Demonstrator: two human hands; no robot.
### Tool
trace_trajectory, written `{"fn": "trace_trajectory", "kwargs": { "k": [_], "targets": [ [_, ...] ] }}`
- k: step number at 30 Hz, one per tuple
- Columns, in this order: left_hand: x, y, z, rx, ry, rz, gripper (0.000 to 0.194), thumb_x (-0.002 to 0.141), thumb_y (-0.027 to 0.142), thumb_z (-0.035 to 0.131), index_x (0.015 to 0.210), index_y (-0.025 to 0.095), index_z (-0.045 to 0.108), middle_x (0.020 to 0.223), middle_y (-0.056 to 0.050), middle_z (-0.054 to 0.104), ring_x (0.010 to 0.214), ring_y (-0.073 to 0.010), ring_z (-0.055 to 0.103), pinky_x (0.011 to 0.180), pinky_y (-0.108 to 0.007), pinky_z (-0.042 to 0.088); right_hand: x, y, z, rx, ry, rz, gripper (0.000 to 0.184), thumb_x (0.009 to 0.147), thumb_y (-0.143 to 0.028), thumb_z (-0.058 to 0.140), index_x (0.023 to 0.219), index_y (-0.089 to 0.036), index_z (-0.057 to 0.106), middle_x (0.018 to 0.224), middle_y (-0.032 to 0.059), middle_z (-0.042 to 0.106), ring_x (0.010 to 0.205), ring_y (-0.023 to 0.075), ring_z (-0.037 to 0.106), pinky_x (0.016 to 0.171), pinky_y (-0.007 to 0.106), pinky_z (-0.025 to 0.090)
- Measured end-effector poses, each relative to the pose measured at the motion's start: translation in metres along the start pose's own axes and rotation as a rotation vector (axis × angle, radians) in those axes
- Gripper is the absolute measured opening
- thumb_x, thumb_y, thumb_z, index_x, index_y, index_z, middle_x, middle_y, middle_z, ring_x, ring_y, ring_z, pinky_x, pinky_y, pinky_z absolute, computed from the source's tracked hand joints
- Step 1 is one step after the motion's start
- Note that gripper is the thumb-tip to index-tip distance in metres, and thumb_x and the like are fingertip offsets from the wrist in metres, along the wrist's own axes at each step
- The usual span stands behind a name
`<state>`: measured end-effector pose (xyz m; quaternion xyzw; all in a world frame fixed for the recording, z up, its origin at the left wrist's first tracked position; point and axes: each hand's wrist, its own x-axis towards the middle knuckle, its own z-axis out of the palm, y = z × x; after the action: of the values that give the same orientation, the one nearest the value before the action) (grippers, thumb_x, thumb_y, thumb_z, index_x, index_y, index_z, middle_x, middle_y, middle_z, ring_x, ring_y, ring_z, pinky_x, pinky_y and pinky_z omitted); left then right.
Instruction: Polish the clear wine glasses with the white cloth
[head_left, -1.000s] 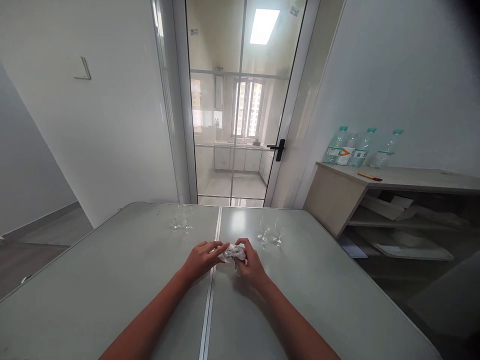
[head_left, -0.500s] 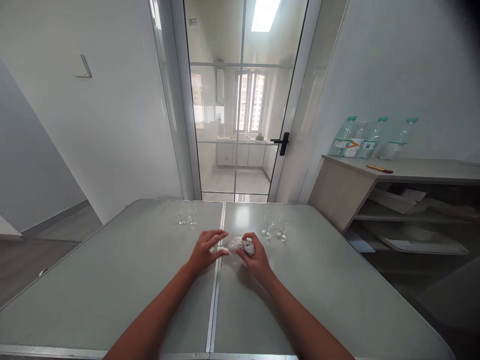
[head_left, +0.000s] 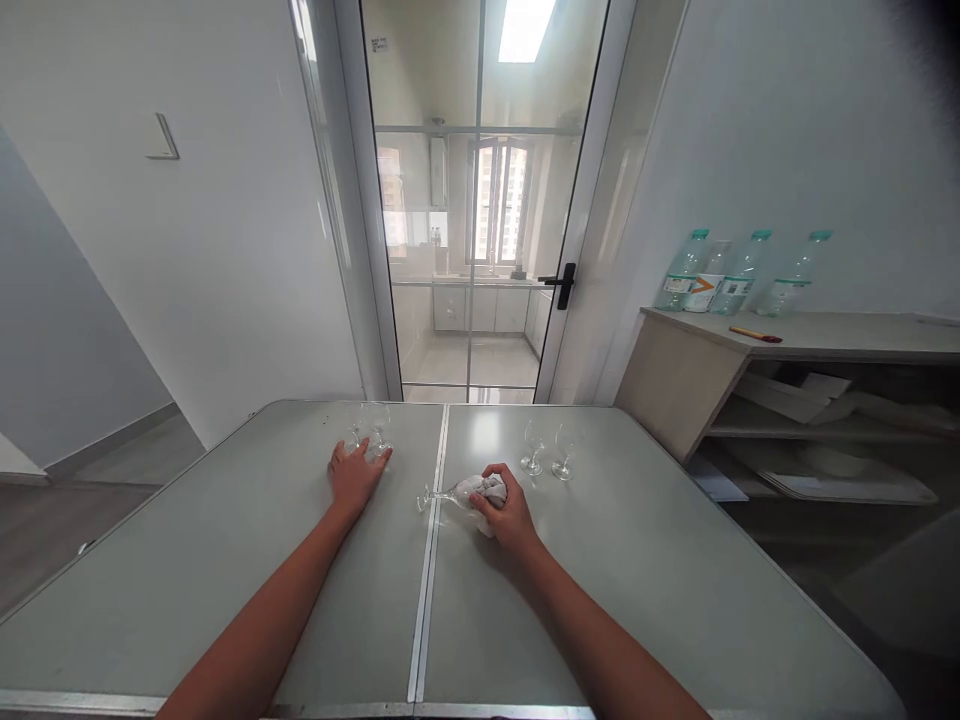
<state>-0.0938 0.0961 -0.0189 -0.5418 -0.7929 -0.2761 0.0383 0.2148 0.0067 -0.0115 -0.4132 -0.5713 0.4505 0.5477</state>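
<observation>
A stemmed glass (head_left: 443, 495) lies sideways across the metal seam of the table, its foot to the left and its bowl to the right. Crumpled white material (head_left: 491, 487), cloth or paper, fills or covers the bowl. My right hand (head_left: 517, 518) is closed around that bowl end, thumb below and fingers above. Over to the left, my left hand (head_left: 355, 480) reaches with fingers apart to the feet of two upright stemmed glasses (head_left: 380, 425); whether it touches them I cannot tell.
Right of centre stand two more stemmed glasses, one (head_left: 533, 447) beside the other (head_left: 562, 455). The grey-green table (head_left: 622, 580) meets a glass door (head_left: 510, 330) at its far edge. A shelf unit (head_left: 667, 385) on the right carries several plastic bottles (head_left: 739, 275) and a brush-like tool (head_left: 755, 335).
My left hand has left the foot end of the sideways glass and moved left to the two upright glasses. My right hand stays at the bowl.
</observation>
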Motion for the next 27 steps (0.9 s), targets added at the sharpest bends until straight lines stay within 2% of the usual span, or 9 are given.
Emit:
{"fn": "trace_trajectory", "kwargs": {
  "k": [7, 10, 16, 21, 27],
  "targets": [
    [0.024, 0.01, 0.02, 0.089, -0.204, -0.054, 0.079, 0.093, 0.072, 0.03, 0.155, 0.024, 0.041, 0.165, -0.022, 0.026, 0.152, -0.0481, 0.015, 0.116, -0.068, 0.012, -0.001, -0.001, 0.001, -0.078, -0.042, -0.021, 0.032, 0.079, -0.036, 0.074, 0.1, -0.024, 0.052, 0.066, -0.0075, 0.049, 0.057, 0.0115, 0.044, 0.054, 0.021, 0.036],
    [0.027, 0.008, 0.026, 0.136, -0.246, -0.043, 0.075, 0.094, 0.069, 0.03, 0.154, 0.025, 0.042, 0.166, -0.021, 0.022, 0.152, -0.0493, 0.011, 0.115, -0.071, 0.007, -0.003, -0.004, 0.002, -0.084, -0.059, -0.017, 0.032, 0.079, -0.035, 0.074, 0.1, -0.024, 0.052, 0.066, -0.0075, 0.049, 0.057, 0.0112, 0.044, 0.055, 0.021, 0.036],
    [0.026, 0.004, 0.028, 0.176, -0.268, -0.057, 0.069, 0.097, 0.062, 0.026, 0.154, 0.027, 0.043, 0.167, -0.02, 0.023, 0.153, -0.0478, 0.013, 0.115, -0.072, 0.005, -0.003, -0.005, 0.002, -0.074, -0.075, -0.005, 0.032, 0.079, -0.034, 0.073, 0.1, -0.024, 0.052, 0.069, -0.0061, 0.052, 0.061, 0.0121, 0.046, 0.056, 0.021, 0.038],
    [0.013, 0.006, 0.023, 0.221, -0.301, -0.078, 0.069, 0.097, 0.063, 0.025, 0.155, 0.029, 0.04, 0.168, -0.019, 0.02, 0.154, -0.0455, 0.013, 0.114, -0.075, 0.005, -0.002, -0.006, 0.001, -0.082, -0.065, -0.015, 0.032, 0.079, -0.034, 0.073, 0.1, -0.023, 0.052, 0.069, -0.0063, 0.051, 0.059, 0.0118, 0.045, 0.055, 0.021, 0.037],
    [-0.023, 0.001, 0.003, 0.295, -0.359, -0.038, 0.066, 0.097, 0.061, 0.025, 0.154, 0.031, 0.041, 0.167, -0.019, 0.022, 0.153, -0.0429, 0.018, 0.109, -0.079, 0.012, -0.003, -0.013, 0.001, -0.068, -0.06, -0.026, 0.033, 0.078, -0.035, 0.073, 0.1, -0.023, 0.052, 0.07, -0.0059, 0.052, 0.059, 0.0117, 0.046, 0.055, 0.021, 0.037]
  ]
}}
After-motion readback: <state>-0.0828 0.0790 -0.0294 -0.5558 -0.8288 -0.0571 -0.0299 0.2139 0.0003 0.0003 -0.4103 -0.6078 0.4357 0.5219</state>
